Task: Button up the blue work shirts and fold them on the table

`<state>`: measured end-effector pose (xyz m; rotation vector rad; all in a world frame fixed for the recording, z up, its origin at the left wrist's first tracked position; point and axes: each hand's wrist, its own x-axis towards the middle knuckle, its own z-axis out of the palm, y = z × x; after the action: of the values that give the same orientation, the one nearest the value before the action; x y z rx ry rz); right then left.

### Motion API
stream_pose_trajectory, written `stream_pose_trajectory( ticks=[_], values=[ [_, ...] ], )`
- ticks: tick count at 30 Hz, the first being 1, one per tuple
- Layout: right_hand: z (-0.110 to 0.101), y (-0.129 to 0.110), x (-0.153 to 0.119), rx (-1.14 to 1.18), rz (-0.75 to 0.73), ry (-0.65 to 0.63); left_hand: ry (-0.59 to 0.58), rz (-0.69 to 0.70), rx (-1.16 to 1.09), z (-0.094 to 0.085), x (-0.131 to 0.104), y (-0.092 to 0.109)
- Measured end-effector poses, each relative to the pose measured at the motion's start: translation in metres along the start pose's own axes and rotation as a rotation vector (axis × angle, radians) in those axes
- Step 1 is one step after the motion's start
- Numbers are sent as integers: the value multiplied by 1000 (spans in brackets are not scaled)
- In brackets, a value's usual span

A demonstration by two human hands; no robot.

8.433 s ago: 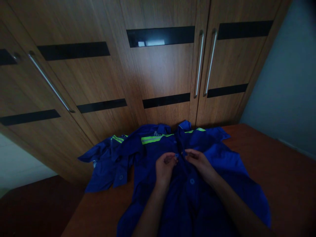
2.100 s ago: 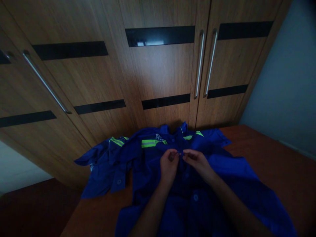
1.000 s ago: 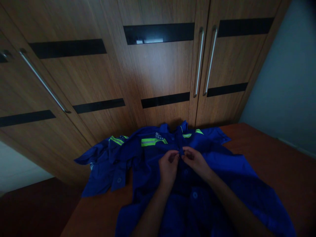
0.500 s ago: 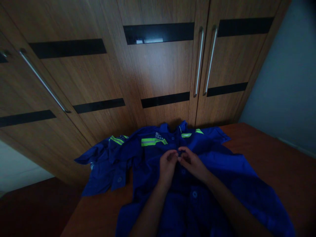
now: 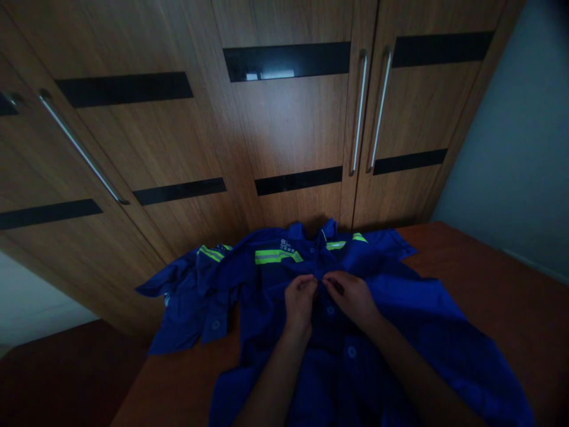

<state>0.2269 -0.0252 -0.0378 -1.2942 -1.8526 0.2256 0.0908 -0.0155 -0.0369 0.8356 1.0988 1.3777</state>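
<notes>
Head view: we are seeing the blue shirt (image 5: 400,308) lying on the table (image 5: 489,284), left hand (image 5: 301,301) and right hand (image 5: 353,296) pinching its front; right fingers are curling closer than moments ago, suggesting work is continuing there.

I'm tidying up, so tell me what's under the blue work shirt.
The blue work shirt lies on a reddish-brown tabletop, visible beside it; anything beneath is covered.

Dim, bluish light; pale glare on far black strip (image 5: 288,61), soft sheen on cabinet door (image 5: 293,124); blue shirt (image 5: 338,332) darkly shadowed at near end.
</notes>
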Motion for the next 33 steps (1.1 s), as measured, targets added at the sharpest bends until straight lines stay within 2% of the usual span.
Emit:
stream_pose_trajectory(
  ticks=[4, 8, 11, 13, 17, 21, 23, 26, 29, 33],
  values=[
    [-2, -1, 0, -97, -3, -21, -8, 59, 55, 3, -2, 2],
    [-4, -2, 1, 6, 47, 73, -32, 125, 111, 4, -1, 3],
    [-6, -3, 3, 156, 82, 101, -58, 177, 154, 4, 0, 2],
    [-5, -3, 4, 295, 161, 80, -74, 210, 185, 4, 0, 1],
    [-3, -4, 7, 705, 423, -45, -91, 265, 244, 4, 0, 1],
    [-5, -1, 8, 934, 551, -147, -95, 328, 347, 1, 0, -2],
    [-6, 4, 7, 860, 559, -209, -119, 350, 461, -2, 0, -4],
    [-7, 13, 5, 530, 498, -214, -197, 364, 703, -6, -1, -6],
    [-5, 15, 5, 214, 406, -64, -259, 411, 923, -5, -6, -5],
    [3, 6, 20, 10, 260, 78, -370, 520, 1274, -2, -14, -1]
  ],
)
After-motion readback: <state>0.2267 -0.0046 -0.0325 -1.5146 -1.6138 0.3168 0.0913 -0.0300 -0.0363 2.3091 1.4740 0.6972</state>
